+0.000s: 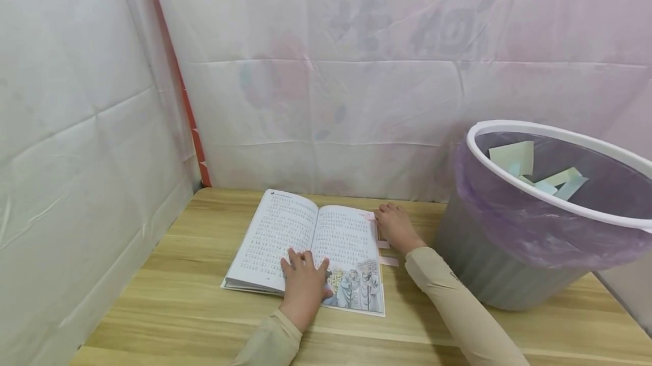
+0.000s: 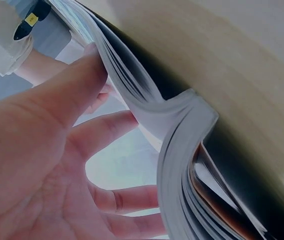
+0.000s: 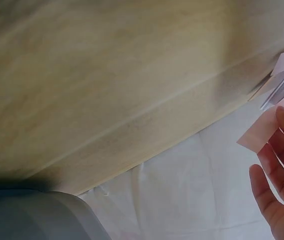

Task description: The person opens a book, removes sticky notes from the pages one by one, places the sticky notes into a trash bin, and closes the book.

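Note:
An open book (image 1: 346, 236) lies on the wooden table, printed text on both pages and a drawing of figures low on the right page. My left hand (image 1: 304, 289) rests across the lower middle of it with fingers spread; in the left wrist view, its thumb (image 2: 84, 75) touches the page edges. At the book's upper right edge is my right hand (image 1: 398, 229). Between its thumb and fingers it pinches a pink sticky tab (image 3: 258, 132), which sticks out from the pages. Two more pink tabs (image 1: 389, 261) project from the right edge lower down.
A grey bin (image 1: 489, 270) with a white rim and purple liner stands right of the book, close to my right forearm. Several pale paper slips (image 1: 511, 156) lie inside. White cloth sheets (image 1: 316, 106) hang behind and to the left of the table (image 1: 168, 292).

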Demonstrator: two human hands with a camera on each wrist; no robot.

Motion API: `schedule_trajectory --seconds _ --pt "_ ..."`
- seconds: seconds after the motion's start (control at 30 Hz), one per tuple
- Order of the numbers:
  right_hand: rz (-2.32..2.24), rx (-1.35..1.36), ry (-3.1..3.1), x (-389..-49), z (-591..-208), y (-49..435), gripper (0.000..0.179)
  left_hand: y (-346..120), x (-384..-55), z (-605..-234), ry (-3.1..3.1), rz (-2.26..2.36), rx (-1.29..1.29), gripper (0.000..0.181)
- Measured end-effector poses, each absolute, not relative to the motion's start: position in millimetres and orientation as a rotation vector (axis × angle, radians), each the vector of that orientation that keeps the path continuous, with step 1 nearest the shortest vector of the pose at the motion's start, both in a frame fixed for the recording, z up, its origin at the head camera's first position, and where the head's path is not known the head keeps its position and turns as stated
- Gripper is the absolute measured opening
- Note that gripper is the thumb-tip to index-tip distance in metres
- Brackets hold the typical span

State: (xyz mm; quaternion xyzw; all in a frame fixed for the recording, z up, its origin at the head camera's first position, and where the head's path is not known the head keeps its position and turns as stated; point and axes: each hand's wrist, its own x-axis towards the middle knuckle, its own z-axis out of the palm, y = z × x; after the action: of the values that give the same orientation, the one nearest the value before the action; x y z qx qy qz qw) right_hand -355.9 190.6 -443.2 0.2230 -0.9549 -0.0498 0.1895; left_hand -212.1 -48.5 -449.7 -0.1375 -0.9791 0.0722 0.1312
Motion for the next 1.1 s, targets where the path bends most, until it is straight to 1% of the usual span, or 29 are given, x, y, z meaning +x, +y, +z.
schedule_trajectory --seconds 0.27,0.47,0.6,0.63,0.7,0.8,0.87,0.97,1.1 --pt "-0.155 0.558 -2.635 -354.2 -435.5 192.7 0.006 -46.5 -213.0 -449.1 -2.863 0.186 -0.404 0.067" --pt "-0.086 0.583 -2.559 -335.5 -419.0 191.0 0.004 -46.4 -212.3 -448.9 -2.881 0.162 -0.415 0.067" --pt "0.032 0.737 -2.324 -307.1 -395.3 180.4 0.01 -49.2 -211.9 -450.3 -2.88 0.142 -0.402 0.067" --pt "0.044 0.778 -2.238 -297.7 -386.9 177.5 0.009 -50.0 -212.2 -450.7 -2.879 0.132 -0.401 0.067" --pt "0.066 0.851 -2.052 -275.6 -366.8 173.3 0.007 -51.0 -212.0 -450.6 -2.878 0.125 -0.4 0.067" --pt "0.074 0.888 -1.786 -238.2 -330.0 172.8 0.015 -51.7 -210.8 -448.7 -2.882 0.104 -0.409 0.067" --pt "0.086 0.834 -1.608 -216.6 -304.6 176.0 0.018 -52.4 -209.7 -446.8 -2.886 0.083 -0.412 0.067" --pt "0.126 0.651 -1.433 -194.2 -272.0 186.3 0.01 -54.0 -207.6 -444.8 -2.886 0.078 -0.416 0.066" --pt "0.173 0.462 -1.443 -178.7 -249.1 207.5 0.009 -55.9 -205.0 -444.8 -2.866 0.097 -0.43 0.065"
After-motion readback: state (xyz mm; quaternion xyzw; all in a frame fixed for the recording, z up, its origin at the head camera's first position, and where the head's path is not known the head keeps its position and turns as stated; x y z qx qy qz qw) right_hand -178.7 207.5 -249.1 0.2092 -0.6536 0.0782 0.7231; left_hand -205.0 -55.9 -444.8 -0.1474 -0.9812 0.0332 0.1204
